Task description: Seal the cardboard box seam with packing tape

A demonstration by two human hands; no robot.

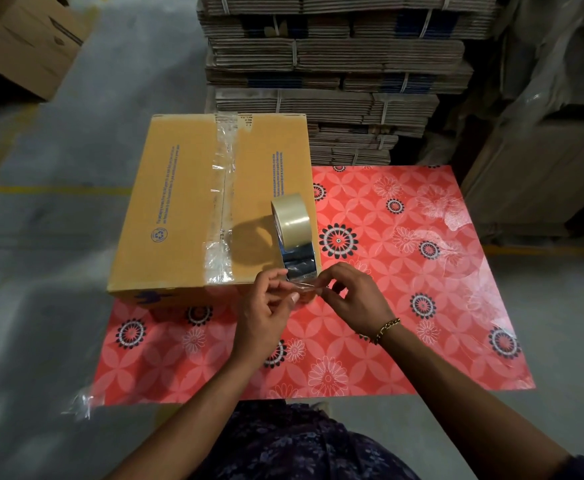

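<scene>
- Cardboard box [179,202]: seam taped end to end, wrinkled; looks nearly done.
- Tape roll [292,223]: on the lid just beyond both hands.
- Left hand [266,306], right hand [356,299]: fingertips pinching the tape end [304,287], uncut.

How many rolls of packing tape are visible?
1: the tape roll stands on edge on the cardboard box, near its right edge; both hands hold its free end.

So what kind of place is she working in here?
Most likely a warehouse or packing area: bundled stacks of flattened cartons stand behind the box being taped, more cartons sit at far left, and the floor is bare concrete with painted yellow lines.
</scene>
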